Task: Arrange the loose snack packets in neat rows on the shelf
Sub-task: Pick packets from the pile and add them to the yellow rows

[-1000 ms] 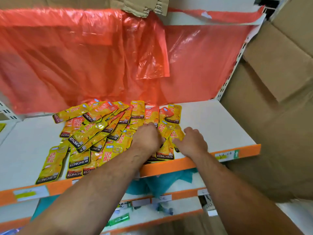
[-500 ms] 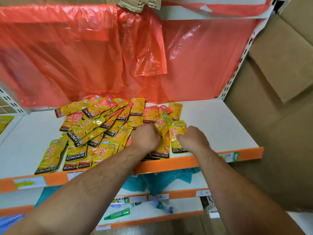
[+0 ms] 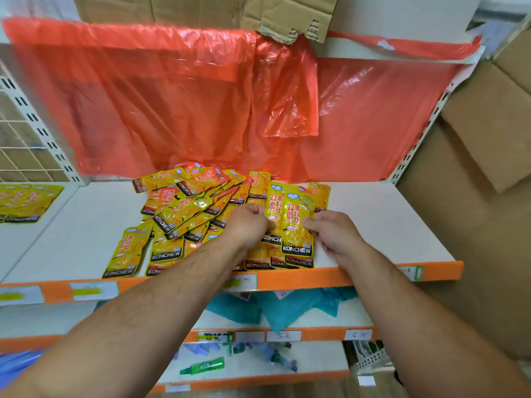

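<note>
Plastic sheet: a red plastic sheet (image 3: pixel 172 104) hangs across the back of the bay from the board above. It closes off the rear, so packets can only be laid forward of it.
Cardboard boxes: flattened cardboard boxes (image 3: pixel 477 173) stand against the right side of the bay, clear of the work.
Shelf: the white shelf (image 3: pixel 388 222) with the orange front lip carries all the stock. Its right half is bare, which is probably where the rows are meant to go.
Pile of packets: the pile of packets (image 3: pixel 184 214) lies left of centre, fanned and overlapped at mixed angles, not yet sorted.
Held packets: two held packets (image 3: pixel 297 222) are raised off the shelf, upright and overlapped, print facing the person. They sit just right of the pile. Judged purpose: squaring the edges before laying them down.
Front packets: a few front packets (image 3: pixel 298 262) lie flat at the lip beneath the raised pair, brand strip toward the edge. This looks like the start of a row.
Left hand: the left hand (image 3: pixel 247 225) has its fingers curled and is clamped on the left edge of the raised pair, steadying it.
Right hand: the right hand (image 3: pixel 333 231) pinches the right edge between thumb and fingers, placed to align or slide the front one.
Stray packet: one stray packet (image 3: pixel 125 252) lies apart at the pile's left front corner, tilted.
Stage: early, since most stock remains loose.
</note>
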`<state>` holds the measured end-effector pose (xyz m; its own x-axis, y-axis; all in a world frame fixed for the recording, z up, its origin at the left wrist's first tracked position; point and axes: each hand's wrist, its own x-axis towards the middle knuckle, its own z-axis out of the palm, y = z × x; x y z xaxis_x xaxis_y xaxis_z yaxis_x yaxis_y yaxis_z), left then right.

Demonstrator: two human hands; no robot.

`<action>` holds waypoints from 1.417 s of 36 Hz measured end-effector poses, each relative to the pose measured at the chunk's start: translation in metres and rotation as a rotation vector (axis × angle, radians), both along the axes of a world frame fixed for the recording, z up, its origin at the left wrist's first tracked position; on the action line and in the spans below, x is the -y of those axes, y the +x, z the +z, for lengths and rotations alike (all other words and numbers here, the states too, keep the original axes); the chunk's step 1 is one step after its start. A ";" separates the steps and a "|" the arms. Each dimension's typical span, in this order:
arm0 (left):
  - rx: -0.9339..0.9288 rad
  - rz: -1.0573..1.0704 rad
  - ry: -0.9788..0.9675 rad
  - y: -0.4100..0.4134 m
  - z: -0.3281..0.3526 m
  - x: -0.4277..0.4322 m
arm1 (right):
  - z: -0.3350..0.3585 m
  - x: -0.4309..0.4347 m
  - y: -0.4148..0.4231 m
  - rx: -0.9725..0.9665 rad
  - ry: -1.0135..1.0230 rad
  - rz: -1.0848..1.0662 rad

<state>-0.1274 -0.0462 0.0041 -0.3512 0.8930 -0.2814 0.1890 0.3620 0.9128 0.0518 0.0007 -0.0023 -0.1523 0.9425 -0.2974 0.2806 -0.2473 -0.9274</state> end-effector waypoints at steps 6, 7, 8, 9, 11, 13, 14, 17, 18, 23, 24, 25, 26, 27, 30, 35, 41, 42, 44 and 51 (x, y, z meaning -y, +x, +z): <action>0.075 0.046 0.030 -0.060 0.007 0.040 | 0.009 0.029 -0.061 0.046 0.065 0.002; 0.077 0.060 0.022 -0.072 0.007 0.048 | 0.011 0.036 -0.074 0.061 0.076 0.009; 0.076 0.067 0.018 -0.085 0.009 0.057 | 0.013 0.044 -0.087 0.071 0.086 0.017; 0.085 0.064 0.024 -0.097 0.010 0.066 | 0.015 0.051 -0.101 0.078 0.103 0.021; 0.094 0.086 0.035 -0.124 0.010 0.084 | 0.017 0.066 -0.130 0.080 0.129 0.044; 0.109 0.107 0.036 -0.153 0.009 0.104 | 0.016 0.080 -0.161 0.068 0.115 0.080; 0.120 0.117 0.032 -0.169 0.005 0.112 | 0.016 0.088 -0.176 0.070 0.116 0.097; 0.154 0.129 0.035 -0.212 0.007 0.143 | 0.014 0.112 -0.222 0.071 0.119 0.159; 0.155 0.139 0.040 -0.226 0.008 0.154 | 0.013 0.120 -0.238 0.065 0.120 0.190; 0.148 0.229 0.037 -0.294 -0.001 0.199 | 0.011 0.155 -0.310 0.052 0.105 0.288; 0.148 0.252 0.028 -0.306 -0.003 0.206 | 0.009 0.161 -0.323 0.041 0.098 0.300; 0.145 0.272 0.025 -0.317 -0.004 0.212 | 0.008 0.166 -0.334 0.040 0.096 0.310; 0.138 0.289 0.029 -0.327 -0.006 0.217 | 0.005 0.168 -0.345 0.043 0.097 0.321; 0.127 0.304 0.034 -0.337 -0.007 0.222 | 0.004 0.171 -0.355 0.042 0.091 0.330; 0.098 0.358 0.045 -0.361 -0.008 0.232 | -0.002 0.171 -0.382 0.036 0.059 0.362; 0.041 0.429 0.034 -0.393 -0.013 0.229 | -0.008 0.156 -0.417 0.064 0.064 0.380; -0.075 0.453 0.000 -0.426 -0.015 0.199 | -0.016 0.121 -0.451 0.091 0.101 0.431; -0.099 0.455 -0.007 -0.431 -0.016 0.193 | -0.018 0.114 -0.457 0.094 0.103 0.432; -0.150 0.448 -0.028 -0.440 -0.015 0.178 | -0.021 0.100 -0.465 0.085 0.093 0.422; -0.262 0.463 -0.068 -0.464 -0.016 0.127 | -0.027 0.054 -0.486 0.060 0.062 0.400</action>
<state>-0.5919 -0.1730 -0.0122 -0.7701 0.6109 -0.1835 0.2137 0.5182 0.8281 -0.4344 -0.0534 -0.0291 -0.4944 0.8290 -0.2612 0.3971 -0.0519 -0.9163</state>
